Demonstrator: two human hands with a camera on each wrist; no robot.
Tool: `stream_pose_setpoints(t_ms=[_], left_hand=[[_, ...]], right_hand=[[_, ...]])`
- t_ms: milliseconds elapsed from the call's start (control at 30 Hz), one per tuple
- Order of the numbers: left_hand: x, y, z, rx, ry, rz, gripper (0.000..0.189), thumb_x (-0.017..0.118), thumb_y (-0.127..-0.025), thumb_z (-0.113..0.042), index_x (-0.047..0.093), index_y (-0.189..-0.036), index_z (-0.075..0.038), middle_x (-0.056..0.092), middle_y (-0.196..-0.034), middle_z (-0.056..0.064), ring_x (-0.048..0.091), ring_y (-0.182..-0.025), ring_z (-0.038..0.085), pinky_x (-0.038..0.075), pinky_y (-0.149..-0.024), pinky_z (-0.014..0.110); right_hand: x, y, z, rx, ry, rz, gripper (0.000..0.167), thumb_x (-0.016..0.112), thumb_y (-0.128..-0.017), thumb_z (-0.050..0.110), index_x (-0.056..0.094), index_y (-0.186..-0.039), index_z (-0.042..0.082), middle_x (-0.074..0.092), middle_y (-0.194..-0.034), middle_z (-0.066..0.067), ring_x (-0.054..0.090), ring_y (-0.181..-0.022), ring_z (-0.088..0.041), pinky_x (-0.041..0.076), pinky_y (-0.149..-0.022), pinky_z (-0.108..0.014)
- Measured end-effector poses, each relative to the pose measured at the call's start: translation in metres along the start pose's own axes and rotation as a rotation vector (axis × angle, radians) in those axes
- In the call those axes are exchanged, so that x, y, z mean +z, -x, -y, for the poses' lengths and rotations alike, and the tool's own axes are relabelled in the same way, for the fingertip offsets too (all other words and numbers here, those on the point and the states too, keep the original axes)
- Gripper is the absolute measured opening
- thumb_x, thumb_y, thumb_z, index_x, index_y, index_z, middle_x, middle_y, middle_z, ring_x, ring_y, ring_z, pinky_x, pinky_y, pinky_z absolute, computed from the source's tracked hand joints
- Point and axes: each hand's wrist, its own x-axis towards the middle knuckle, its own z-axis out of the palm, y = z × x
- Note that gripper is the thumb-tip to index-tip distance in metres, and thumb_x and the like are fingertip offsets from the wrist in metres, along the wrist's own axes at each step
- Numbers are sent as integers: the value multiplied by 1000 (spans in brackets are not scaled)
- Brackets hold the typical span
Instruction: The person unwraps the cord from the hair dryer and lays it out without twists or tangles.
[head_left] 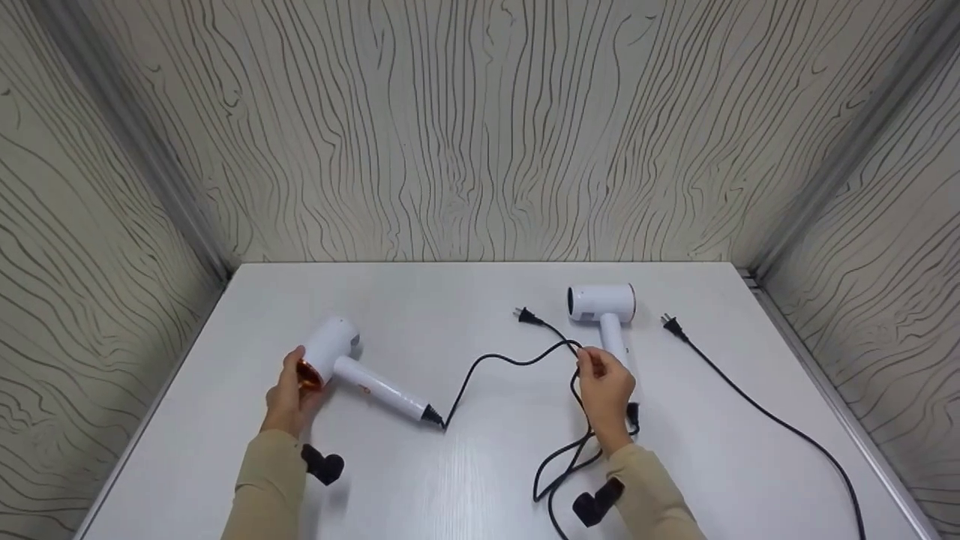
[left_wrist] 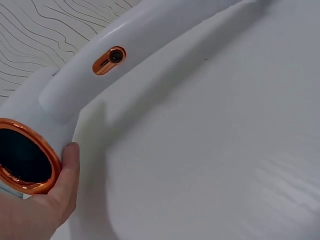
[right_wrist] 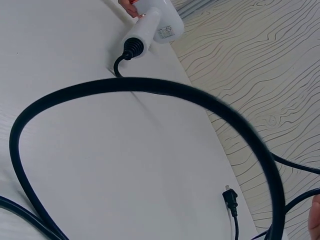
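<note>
My left hand grips a white hair dryer by the copper-rimmed end of its barrel. In the left wrist view, a finger of that hand lies along the barrel beside the copper ring, and a copper-coloured switch shows on the handle. From the handle's end a black cord runs right to my right hand, whose thumb and fingers pinch it. In the right wrist view, the cord makes a big raised loop, with a fingertip at the right edge.
A second white hair dryer lies behind my right hand, which partly covers its handle. Near it rests a two-pin plug. Cord loops tangle below the right hand. Another plug and its cord lie far right.
</note>
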Motion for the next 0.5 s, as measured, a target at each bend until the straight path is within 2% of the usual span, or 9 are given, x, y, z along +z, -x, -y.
stream_pose_setpoints(t_ms=[233, 500], left_hand=[[1, -3, 4, -36, -4, -9, 98, 45, -88, -65, 5, -154, -4, 35, -134, 8, 39, -122, 16, 40, -113, 26], [0, -3, -2, -80, -40, 1, 98, 39, -90, -67, 3, -154, -3, 30, -142, 14, 38, -125, 19, 38, -117, 28]], right_hand=[[1, 4, -3, -23, 1, 17, 7, 68, -85, -1, 70, -86, -8, 70, -74, -21, 49, -62, 10, 42, -56, -6], [3, 6, -3, -10, 0, 30, 7, 68, -85, -1, 71, -85, -8, 70, -75, -21, 49, -62, 10, 43, -56, -6]])
